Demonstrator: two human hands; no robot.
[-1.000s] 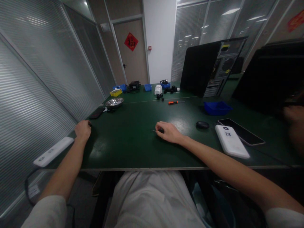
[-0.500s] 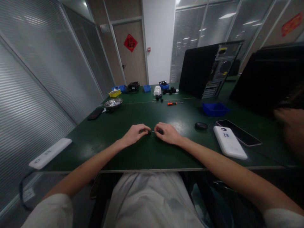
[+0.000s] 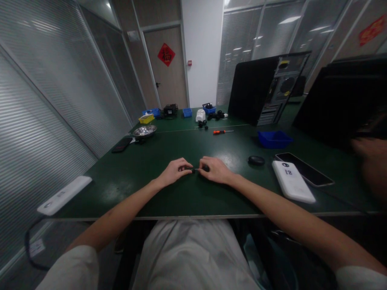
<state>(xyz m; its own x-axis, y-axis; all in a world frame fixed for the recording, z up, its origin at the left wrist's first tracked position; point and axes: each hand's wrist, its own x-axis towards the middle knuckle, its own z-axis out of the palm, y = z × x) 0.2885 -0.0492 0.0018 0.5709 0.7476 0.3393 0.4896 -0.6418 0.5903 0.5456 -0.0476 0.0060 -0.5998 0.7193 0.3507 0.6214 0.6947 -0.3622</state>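
Observation:
Over the green table, my left hand (image 3: 173, 172) pinches a small black part (image 3: 193, 171) between thumb and fingertips; its exact kind is too small to make out. Facing it, my right hand (image 3: 216, 170) is closed around a small screwdriver (image 3: 206, 167) with a dark handle. Its thin metal shaft points left and reaches the black part or ends just beside it; I cannot tell which. The fingers hide most of both things.
A black mouse-like object (image 3: 256, 160), a white power bank (image 3: 292, 181), a phone (image 3: 305, 169) and a blue tray (image 3: 274, 139) lie to the right. Farther back are an orange screwdriver (image 3: 219, 132), a metal bowl (image 3: 145, 131) and a computer case (image 3: 254, 90). Another person's hand (image 3: 373, 161) shows at far right.
My left hand has shifted slightly right with the black part, closer to my right hand. The right hand stays almost in place, still gripping the screwdriver.

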